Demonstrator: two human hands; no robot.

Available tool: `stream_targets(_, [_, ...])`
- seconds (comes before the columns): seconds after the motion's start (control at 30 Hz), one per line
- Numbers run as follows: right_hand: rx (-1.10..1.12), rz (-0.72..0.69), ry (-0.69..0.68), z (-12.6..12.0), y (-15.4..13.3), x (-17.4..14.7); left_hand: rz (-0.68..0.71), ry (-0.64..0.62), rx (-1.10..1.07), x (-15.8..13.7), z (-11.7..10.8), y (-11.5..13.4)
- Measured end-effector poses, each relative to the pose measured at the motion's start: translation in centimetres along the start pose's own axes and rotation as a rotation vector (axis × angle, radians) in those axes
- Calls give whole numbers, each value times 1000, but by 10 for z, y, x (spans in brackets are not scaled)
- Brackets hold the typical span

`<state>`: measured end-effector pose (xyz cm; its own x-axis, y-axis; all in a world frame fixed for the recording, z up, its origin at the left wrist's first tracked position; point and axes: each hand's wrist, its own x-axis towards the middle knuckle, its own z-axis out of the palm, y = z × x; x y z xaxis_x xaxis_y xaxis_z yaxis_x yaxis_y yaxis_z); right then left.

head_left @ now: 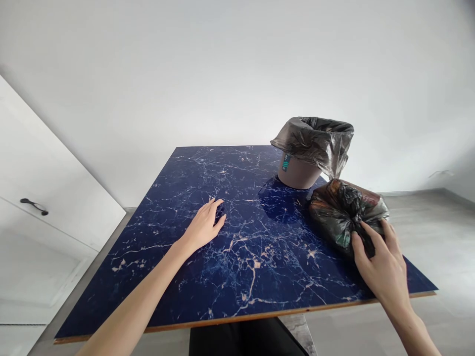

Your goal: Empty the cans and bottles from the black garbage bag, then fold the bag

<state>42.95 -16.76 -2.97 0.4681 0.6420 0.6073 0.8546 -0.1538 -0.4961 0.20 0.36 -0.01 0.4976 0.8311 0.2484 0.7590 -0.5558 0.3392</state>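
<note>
My left hand (204, 225) is over the middle of the blue marbled tabletop (230, 277), fingers stretched out and thumb apart, holding nothing. At the right edge, my right hand (384, 262) grips the near side of a filled black trash bag (334, 212), its thumb and fingers curved on the plastic near the gathered top. Coloured contents show dimly through the thin plastic. Just behind stands a grey-brown trash bin (297, 173), with a black bin liner (315, 141) folded over its rim. What is inside the bin is hidden.
A white cabinet (48, 237) with a dark handle (34, 206) stands to the left. Behind the table rises a plain white wall (222, 74). Grey flooring (441, 237) shows at the right, and my dark-clothed legs (245, 338) are below the table's front edge.
</note>
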Motion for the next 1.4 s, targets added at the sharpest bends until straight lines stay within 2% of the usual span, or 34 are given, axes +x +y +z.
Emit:
stream_targets(0.3, [21, 139, -39, -1, 0, 0, -5, 5, -8, 0, -1, 0])
stream_targets(1.13, [21, 166, -77, 0, 0, 0, -8, -4, 5, 0, -4, 3])
stream_targets(1.4, [25, 59, -108, 1, 3, -2, 11, 10, 21, 0, -2, 2])
